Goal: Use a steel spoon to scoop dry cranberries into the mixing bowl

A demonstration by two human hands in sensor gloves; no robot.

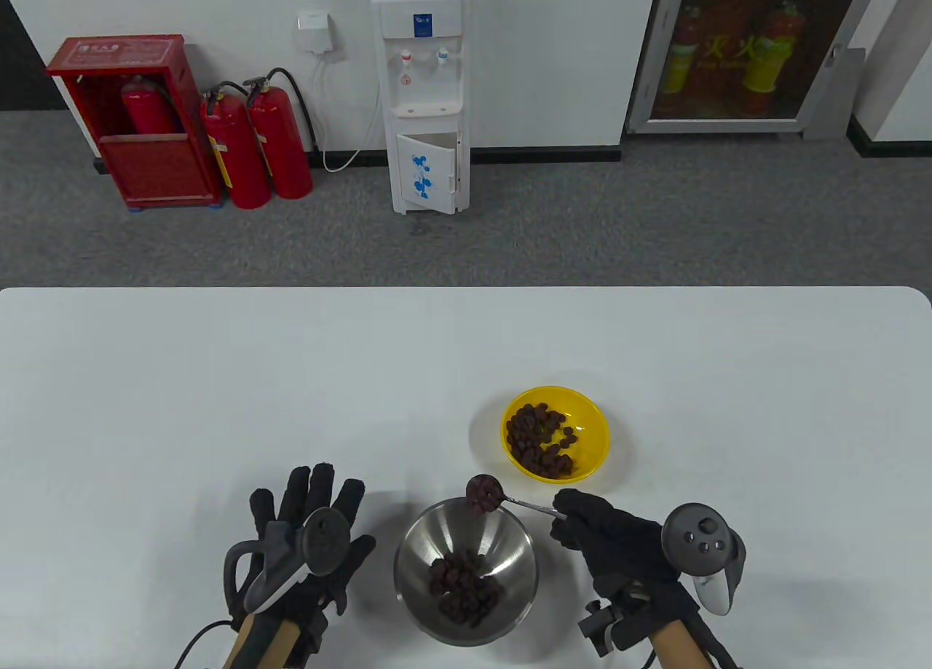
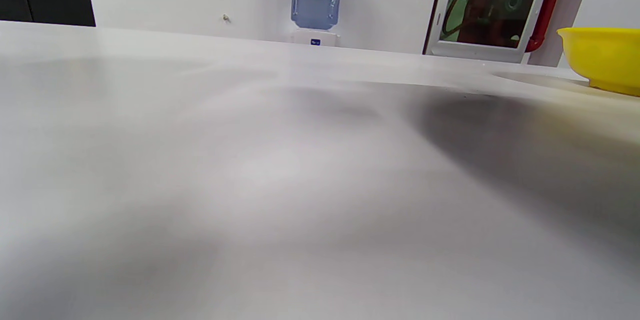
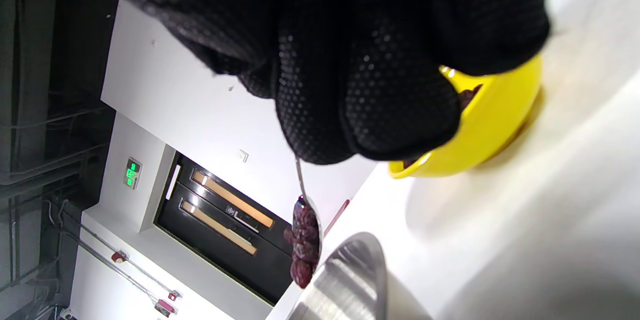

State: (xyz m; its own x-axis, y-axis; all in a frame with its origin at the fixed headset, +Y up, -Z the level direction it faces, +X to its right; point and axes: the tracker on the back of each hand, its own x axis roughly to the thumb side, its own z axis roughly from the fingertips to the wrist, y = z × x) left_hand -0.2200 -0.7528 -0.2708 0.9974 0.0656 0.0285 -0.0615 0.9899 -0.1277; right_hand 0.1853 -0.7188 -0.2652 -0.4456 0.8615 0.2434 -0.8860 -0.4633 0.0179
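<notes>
No writing can be read on the task's things; the only lettering sits far off, yellow characters on the glass cabinet at the upper right of the table view and pale characters on the red extinguisher box at the upper left, both too blurred to read. In the lower middle of that view the right hand pinches the handle of the steel spoon, whose cranberry-heaped bowl hangs over the far rim of the mixing bowl, itself part filled with dry cranberries. The yellow bowl with more cranberries stands just beyond, apart from the steel rim. The left hand lies flat on the tabletop, fingers spread, holding nothing, left of the mixing bowl. Bare tabletop stretches wide to the far and left edges
</notes>
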